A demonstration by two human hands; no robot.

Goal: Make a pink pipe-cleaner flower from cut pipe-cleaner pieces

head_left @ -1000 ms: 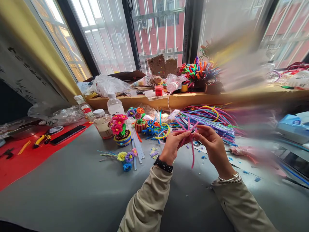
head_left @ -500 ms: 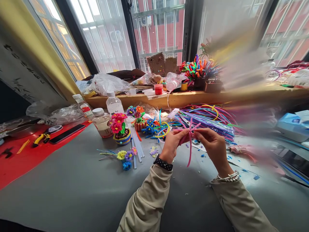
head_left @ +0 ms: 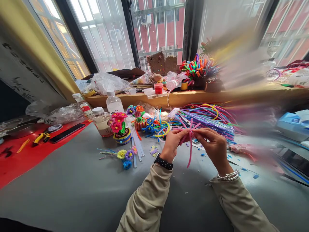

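Note:
Pink pipe cleaners [head_left: 190, 151], crossed at a centre with ends spreading out like a star, are held up over the grey table. My left hand [head_left: 173, 143] pinches them from the left, close to the crossing. From the other side, my right hand [head_left: 213, 145] grips them between thumb and fingertips. One long end hangs down between the hands. Behind them lies a heap of loose and bagged pipe cleaners [head_left: 207, 120] in many colours. Small pipe-cleaner flowers [head_left: 128, 155] in yellow, purple and blue lie to the left of my left hand.
Potted pink flowers [head_left: 118, 124] stand beside a bottle [head_left: 101, 122] and clear glue sticks [head_left: 138, 145]. Pliers [head_left: 41, 138] and a phone [head_left: 67, 132] rest on a red mat [head_left: 31, 161] at left. Blue scraps [head_left: 256, 176] are scattered at right. A windowsill [head_left: 142, 100] holds supplies.
Both hands keep their pinch on the pink pipe cleaners in nearly the same place. Only the right hand's fingers shift very slightly.

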